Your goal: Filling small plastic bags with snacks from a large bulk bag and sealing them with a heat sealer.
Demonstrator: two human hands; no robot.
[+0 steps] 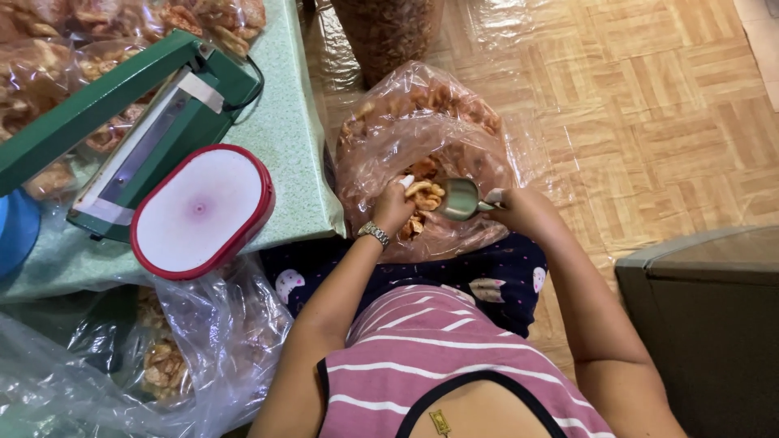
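Scooping snacks [422, 193] w/ scoop [459, 199], right hand [510, 204]

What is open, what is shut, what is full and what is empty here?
Big plastic bag: open, holding fried snacks.
Metal scoop: held in the right hand, snacks at its mouth.
Left hand: inside the bag, on the snacks.
Green bag sealer: arm raised, open.
Red-rimmed scale: nothing on it.
Floor bag: partly filled with snacks.
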